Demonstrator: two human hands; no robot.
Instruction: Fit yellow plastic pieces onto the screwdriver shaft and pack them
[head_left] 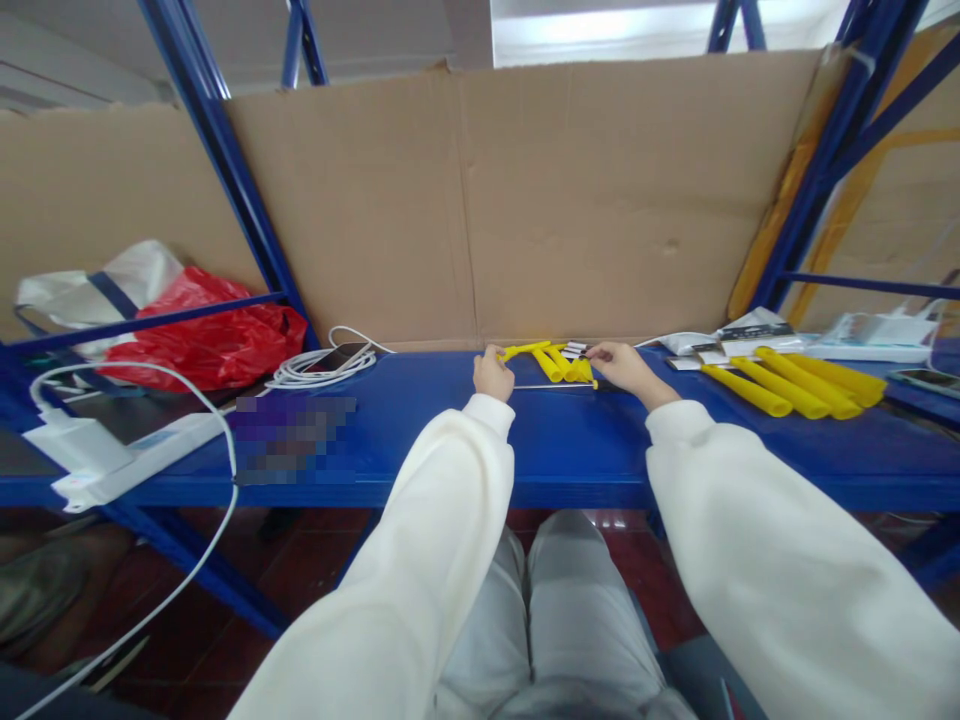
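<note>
At the far side of the blue shelf, my left hand is closed, its fingers around the end of a slim yellow piece. My right hand reaches in from the other side, fingertips pinched beside small black-and-white labels; what lies between them is too small to make out. Between my hands lie several yellow tube-like pieces. A thin metal rod with a yellow tip at its right end lies across the shelf just in front of them.
More yellow tubes lie to the right, by white packets. On the left are a coiled white cable, a power strip with a plugged-in charger, and a red plastic bag. Cardboard walls the back between blue posts.
</note>
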